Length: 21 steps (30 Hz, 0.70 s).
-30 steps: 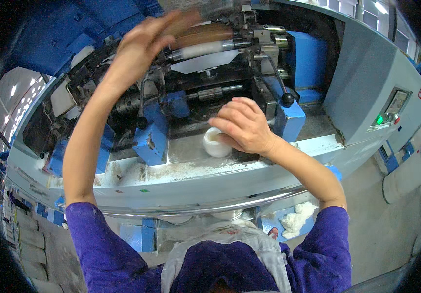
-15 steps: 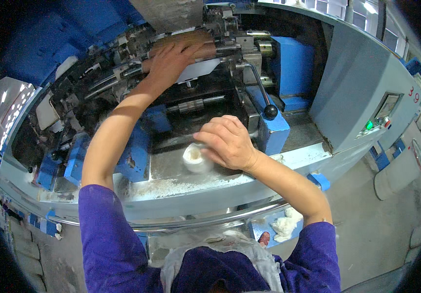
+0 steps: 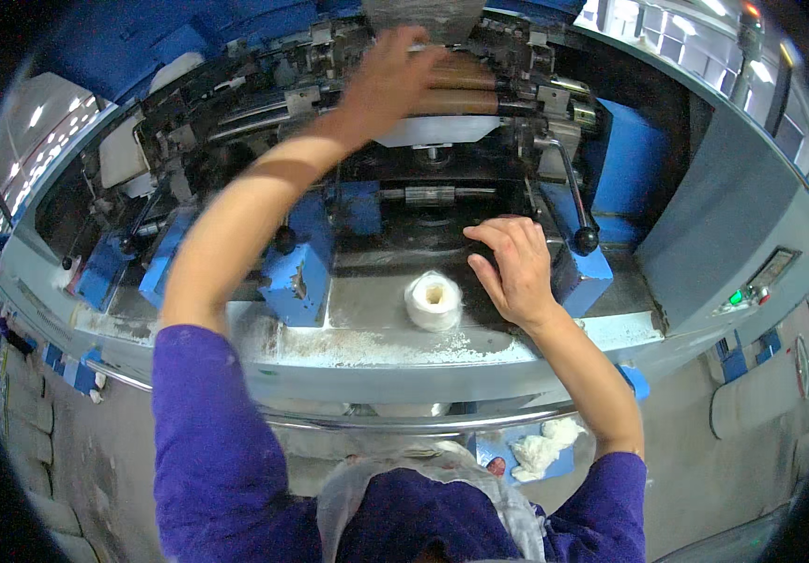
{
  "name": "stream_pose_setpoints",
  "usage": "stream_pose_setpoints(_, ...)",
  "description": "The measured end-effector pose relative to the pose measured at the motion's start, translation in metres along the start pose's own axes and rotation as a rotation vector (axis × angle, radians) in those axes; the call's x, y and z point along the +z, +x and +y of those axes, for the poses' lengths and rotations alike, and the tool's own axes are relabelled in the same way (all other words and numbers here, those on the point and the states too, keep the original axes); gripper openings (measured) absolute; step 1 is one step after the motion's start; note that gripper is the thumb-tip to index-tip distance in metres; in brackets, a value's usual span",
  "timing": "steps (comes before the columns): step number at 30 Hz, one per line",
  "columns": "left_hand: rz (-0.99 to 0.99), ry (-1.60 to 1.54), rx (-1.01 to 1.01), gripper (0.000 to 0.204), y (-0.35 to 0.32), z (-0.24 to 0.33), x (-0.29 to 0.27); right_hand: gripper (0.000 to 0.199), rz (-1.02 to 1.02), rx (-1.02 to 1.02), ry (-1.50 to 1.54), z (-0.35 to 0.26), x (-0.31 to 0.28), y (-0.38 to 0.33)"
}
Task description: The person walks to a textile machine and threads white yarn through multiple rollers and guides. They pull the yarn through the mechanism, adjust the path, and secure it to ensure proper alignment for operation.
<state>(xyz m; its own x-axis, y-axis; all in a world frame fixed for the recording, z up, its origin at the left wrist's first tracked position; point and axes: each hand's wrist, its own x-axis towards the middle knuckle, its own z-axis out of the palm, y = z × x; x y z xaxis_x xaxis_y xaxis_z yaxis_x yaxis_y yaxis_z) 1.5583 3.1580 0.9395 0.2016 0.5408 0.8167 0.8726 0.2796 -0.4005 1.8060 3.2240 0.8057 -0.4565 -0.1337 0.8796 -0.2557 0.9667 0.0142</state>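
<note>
On the grey metal ledge (image 3: 367, 298) stands a white roll (image 3: 434, 317), near the right hand (image 3: 519, 270) with fingers apart, while the blurred left hand (image 3: 384, 92) is beside the brown roller (image 3: 468, 102), its grip I cannot tell.

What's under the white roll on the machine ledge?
Grey ledge: its surface shows around the white roll. The patch directly beneath is covered by the roll, so anything there can't be seen.

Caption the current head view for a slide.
Left hand blurred near brown rollers; right hand open beside a white roll on the machine.
</note>
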Motion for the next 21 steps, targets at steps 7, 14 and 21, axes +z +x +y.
stream_pose_setpoints(7, -0.758, 0.697, 0.352, 0.023, 0.005, -0.049, -0.013, 0.034, 0.036, 0.024, -0.283, 0.010, 0.061, 0.098)
stream_pose_setpoints(14, -0.868, 0.706, 0.258, 0.026, 0.012, -0.048, 0.000, 0.028, -0.017, -0.014, -0.549, 0.070, 0.142, 0.150)
stream_pose_setpoints(21, -0.762, 0.573, 0.233, 0.026, 0.008, -0.051, -0.007, 0.041, 0.079, -0.103, -0.408, 0.073, 0.125, 0.137)
